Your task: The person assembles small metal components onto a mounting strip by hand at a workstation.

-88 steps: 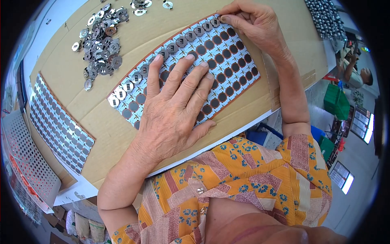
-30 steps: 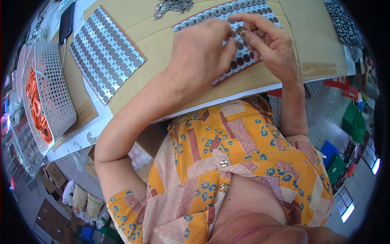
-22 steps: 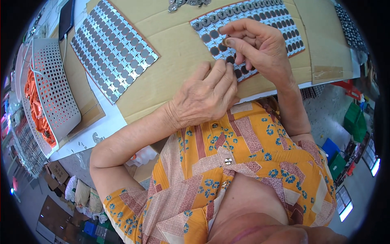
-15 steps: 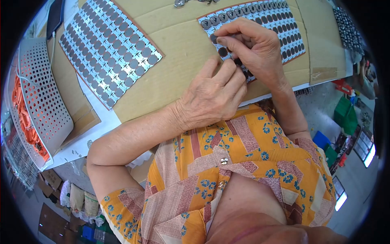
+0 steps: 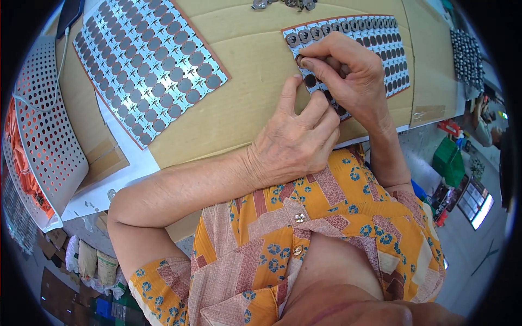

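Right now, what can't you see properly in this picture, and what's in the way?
All in the head view:
What the right hand may pinch: hidden by the hand itself.
Part of the dotted sheet on the right: covered by that hand.
The palm of the left hand: hidden by its back.
Metal pieces: cut off by the top edge.
Orange things: partly behind the basket wall.

From the left fisheye camera worn on my head, I look steeply down, past my yellow patterned cloth shirt (image 5: 244, 255) at six o'clock, onto the brown cardboard-topped desk (image 5: 244, 81) at twelve. My bare left grip (image 5: 296, 133) and right grip (image 5: 350, 79) sit close below, toward one-thirty; a white perforated basket (image 5: 51, 130) bends along the rim at nine.
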Available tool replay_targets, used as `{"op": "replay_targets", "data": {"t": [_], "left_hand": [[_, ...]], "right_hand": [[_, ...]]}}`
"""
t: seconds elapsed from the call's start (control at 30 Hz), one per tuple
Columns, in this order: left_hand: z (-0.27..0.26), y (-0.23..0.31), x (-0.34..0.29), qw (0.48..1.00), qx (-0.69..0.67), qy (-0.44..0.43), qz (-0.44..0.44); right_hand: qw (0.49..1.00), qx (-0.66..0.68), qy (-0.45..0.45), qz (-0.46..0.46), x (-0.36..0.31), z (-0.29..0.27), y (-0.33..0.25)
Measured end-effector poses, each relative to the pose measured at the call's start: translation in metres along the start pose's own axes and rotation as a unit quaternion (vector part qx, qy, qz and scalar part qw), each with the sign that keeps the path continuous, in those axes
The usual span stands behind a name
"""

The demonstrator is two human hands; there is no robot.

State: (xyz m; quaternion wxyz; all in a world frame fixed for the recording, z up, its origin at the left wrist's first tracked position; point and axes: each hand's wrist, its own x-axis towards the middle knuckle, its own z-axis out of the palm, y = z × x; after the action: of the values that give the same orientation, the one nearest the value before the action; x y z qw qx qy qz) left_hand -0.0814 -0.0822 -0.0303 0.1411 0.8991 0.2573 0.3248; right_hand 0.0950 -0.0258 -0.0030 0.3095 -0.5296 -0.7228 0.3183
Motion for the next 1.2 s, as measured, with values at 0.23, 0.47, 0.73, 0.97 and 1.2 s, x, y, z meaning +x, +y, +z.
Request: {"op": "replay_targets", "data": {"t": [0.23, 0.47, 0.73, 0.97, 1.2], "left_hand": [[-0.002, 0.004, 0.001, 1.0, -0.012, -0.012, -0.016], [-0.002, 0.001, 0.007, 1.0, 0.002, 0.021, 0.019], [-0.002, -0.002, 0.004, 0.998, -0.05, 0.004, 0.041], [-0.001, -0.005, -0.004, 0.998, -0.041, -0.006, 0.047], [0.001, -0.007, -0.002, 0.997, -0.053, -0.009, 0.05]], "right_hand": [[0.996, -0.045, 0.018, -0.081, -0.006, 0.005, 0.0], [0.991, -0.104, 0.074, -0.036, 0.044, -0.023, -0.007], [0.905, 0.071, 0.096, -0.409, 0.093, 0.006, 0.033], [0.997, -0.041, 0.064, -0.012, 0.067, -0.016, -0.016], [0.935, 0.322, -0.04, 0.145, 0.061, -0.01, -0.02]]}}
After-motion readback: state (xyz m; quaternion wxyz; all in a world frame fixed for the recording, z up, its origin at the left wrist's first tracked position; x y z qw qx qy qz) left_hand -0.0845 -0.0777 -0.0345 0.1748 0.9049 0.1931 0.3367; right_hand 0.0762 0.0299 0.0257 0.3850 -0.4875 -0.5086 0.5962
